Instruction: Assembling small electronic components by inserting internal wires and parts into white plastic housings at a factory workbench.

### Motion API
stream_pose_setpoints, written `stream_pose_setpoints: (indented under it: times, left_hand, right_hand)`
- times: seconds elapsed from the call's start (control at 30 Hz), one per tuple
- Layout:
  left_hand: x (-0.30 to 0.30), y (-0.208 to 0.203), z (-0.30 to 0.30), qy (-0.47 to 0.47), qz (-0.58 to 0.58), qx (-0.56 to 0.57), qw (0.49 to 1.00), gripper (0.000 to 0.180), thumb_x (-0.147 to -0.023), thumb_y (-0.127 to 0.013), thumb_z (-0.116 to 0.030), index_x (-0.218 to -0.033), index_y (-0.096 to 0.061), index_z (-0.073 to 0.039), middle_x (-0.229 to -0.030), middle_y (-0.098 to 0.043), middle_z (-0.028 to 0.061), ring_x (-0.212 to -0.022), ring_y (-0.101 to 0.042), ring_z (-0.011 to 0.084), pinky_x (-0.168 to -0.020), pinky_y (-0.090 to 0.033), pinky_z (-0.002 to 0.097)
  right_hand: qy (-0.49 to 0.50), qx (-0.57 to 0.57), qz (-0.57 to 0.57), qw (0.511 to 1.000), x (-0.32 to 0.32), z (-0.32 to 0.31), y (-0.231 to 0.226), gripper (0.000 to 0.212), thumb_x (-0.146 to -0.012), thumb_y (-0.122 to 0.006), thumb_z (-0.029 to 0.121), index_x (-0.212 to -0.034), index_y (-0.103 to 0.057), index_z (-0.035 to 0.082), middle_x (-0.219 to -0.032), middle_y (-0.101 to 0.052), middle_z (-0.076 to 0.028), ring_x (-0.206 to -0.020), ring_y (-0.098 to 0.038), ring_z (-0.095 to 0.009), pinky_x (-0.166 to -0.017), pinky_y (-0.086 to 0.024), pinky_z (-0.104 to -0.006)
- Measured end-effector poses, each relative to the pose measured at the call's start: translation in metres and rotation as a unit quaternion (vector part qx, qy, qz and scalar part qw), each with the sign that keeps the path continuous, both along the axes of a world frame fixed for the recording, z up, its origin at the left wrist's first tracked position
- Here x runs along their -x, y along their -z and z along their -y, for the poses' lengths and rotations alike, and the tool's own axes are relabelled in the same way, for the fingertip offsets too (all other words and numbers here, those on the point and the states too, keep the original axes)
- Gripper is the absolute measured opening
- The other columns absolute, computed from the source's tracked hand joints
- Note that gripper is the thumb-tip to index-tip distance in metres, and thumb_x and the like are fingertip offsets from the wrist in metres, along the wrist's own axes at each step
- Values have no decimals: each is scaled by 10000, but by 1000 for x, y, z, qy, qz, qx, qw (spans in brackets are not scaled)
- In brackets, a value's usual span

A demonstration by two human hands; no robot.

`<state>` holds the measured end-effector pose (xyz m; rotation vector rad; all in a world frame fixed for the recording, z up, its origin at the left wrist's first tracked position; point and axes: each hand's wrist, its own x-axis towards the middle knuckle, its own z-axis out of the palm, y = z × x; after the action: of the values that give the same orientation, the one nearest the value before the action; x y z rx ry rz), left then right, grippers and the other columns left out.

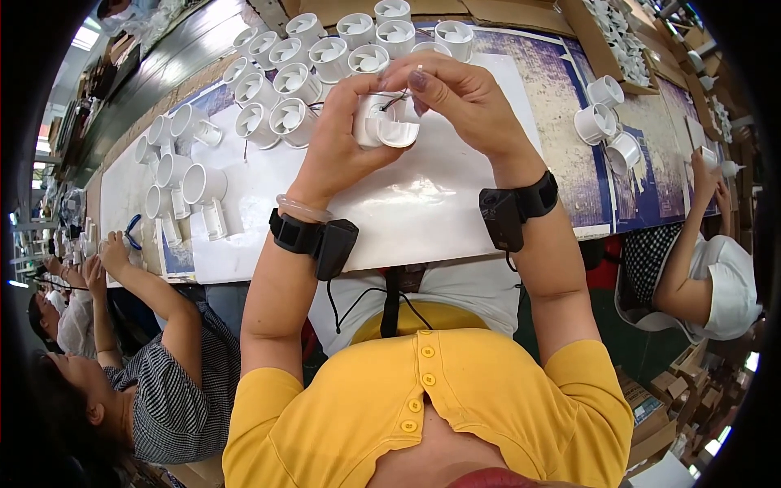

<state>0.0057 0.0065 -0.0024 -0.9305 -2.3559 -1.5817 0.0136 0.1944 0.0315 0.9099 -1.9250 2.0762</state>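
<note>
Well, six hollow cups [203, 185] are sitting far left; my left fingers [347, 104] are grasping one white housing [367, 122] over the worktop [439, 220]; my right fingers [449, 79] are curving beside it, grip unclear; three cylinders [595, 123] are resting far right.

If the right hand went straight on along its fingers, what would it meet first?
Probably the fingers of the left hand, which holds the white part; depth is unclear, so they may already touch.
</note>
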Motion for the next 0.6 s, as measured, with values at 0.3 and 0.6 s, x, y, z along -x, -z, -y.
stream_pose_setpoints:
  times: [0.3,0.6]
  left_hand:
    - [-7,0,-8,23,-2,25,999,626,-611,-801,-100,-1163,-507,-59,-1136,-537,95,-1108,-511,259,-943,-423,341]
    - [-13,-2,-10,43,90,-69,993,630,-657,-791,-79,-1197,-466,-53,-1161,-547,78,-1064,-546,189,-909,-445,301]
  right_hand:
    - [47,31,15,998,5,0,2,248,-966,-533,230,-1015,-680,36,-724,-634,9,-519,-426,-9,-452,-307,-149]
    - [44,38,50,997,1,1,-6,244,-959,-546,219,-1044,-671,28,-862,-644,-22,-650,-475,-37,-560,-364,-169]
